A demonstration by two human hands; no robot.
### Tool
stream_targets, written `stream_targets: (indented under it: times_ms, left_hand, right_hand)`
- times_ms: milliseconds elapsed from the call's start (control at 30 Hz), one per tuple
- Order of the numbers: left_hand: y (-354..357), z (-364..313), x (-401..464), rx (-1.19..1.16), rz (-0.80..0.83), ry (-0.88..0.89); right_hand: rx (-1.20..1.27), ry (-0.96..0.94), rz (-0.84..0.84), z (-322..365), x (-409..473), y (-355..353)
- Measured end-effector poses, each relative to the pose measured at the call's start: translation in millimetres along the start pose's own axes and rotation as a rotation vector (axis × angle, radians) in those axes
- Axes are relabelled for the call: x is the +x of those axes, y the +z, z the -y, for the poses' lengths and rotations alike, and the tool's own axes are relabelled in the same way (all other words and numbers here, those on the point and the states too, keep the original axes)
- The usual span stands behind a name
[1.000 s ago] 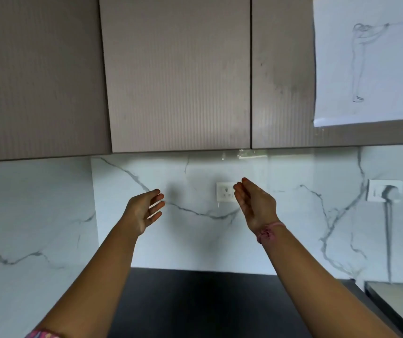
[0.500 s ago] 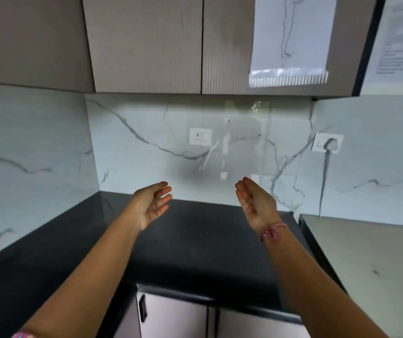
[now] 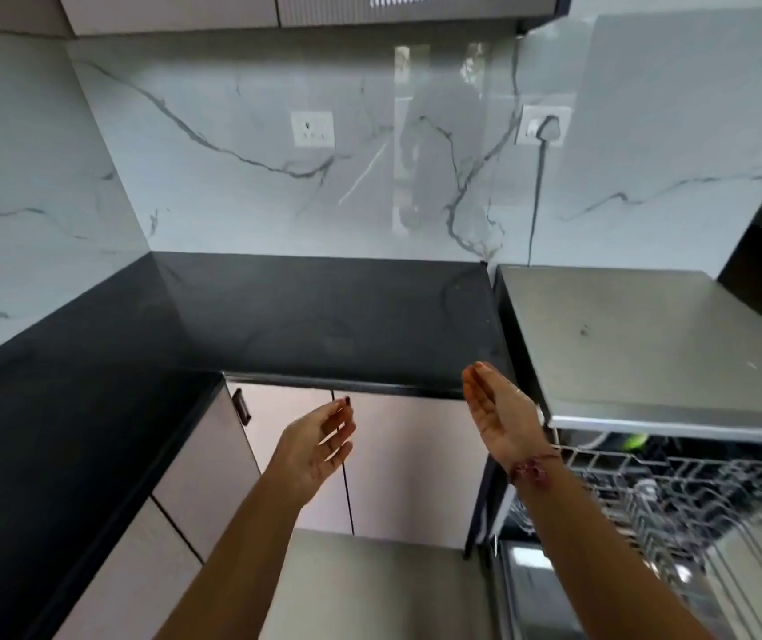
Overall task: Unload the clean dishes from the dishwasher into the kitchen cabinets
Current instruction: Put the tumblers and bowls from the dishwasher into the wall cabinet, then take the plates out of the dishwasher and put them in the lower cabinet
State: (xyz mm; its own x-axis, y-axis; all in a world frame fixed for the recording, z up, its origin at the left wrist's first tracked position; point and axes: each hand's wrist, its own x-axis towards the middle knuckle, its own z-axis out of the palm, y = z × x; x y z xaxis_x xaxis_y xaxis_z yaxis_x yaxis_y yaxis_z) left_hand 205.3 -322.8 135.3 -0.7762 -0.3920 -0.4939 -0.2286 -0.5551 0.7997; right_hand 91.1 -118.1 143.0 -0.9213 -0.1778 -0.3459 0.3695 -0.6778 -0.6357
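Observation:
The open dishwasher [image 3: 646,344] stands at the right, its steel top level with the counter. Its wire rack [image 3: 693,496] is pulled out below, with blurred items inside that I cannot make out. My left hand [image 3: 319,443] hovers empty in front of the lower cabinet doors, fingers relaxed. My right hand [image 3: 501,415] is raised with straight fingers and holds nothing, just left of the dishwasher's front corner. The closed upper cabinets [image 3: 176,11] show only as a strip at the top edge.
A black L-shaped countertop [image 3: 323,311] runs along the back and left walls. Beige lower cabinet doors [image 3: 406,464] sit under it. White marble backsplash carries a socket [image 3: 313,128] and a plugged-in socket [image 3: 544,126] with a cable running down.
The view has tilted down from the upper cabinets to the counter, lower cabinets and open dishwasher. Both empty hands have dropped lower and stayed open.

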Motion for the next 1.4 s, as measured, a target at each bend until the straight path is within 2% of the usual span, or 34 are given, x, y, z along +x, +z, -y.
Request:
stream_targets:
  times_ms: [367, 600, 800, 1067, 1300, 1400]
  left_hand:
    - [-18, 148, -103, -0.021, -0.037, -0.213]
    - [-4, 237, -182, -0.009, -0.059, -0.311]
    - [13, 289, -216, 0.008, -0.06, -0.389]
    - [83, 351, -232, 0.087, -0.008, -0.499]
    - [163, 427, -220, 0.042, -0.067, -0.66]
    - [207, 464, -204, 0.032, -0.114, -0.694]
  right_hand:
    - [-0.003, 0.135, -0.213, -39, -109, -157]
    - [-0.028, 0.206, -0.337, -23, -190, -264]
    - [0.029, 0.266, -0.454, -3, -221, -333]
    - [0.116, 0.236, -0.598, 42, -223, -431]
    - [0.067, 0.292, -0.769, 91, -192, -513]
    - [0.001, 0.36, -0.794, 112, -170, -542]
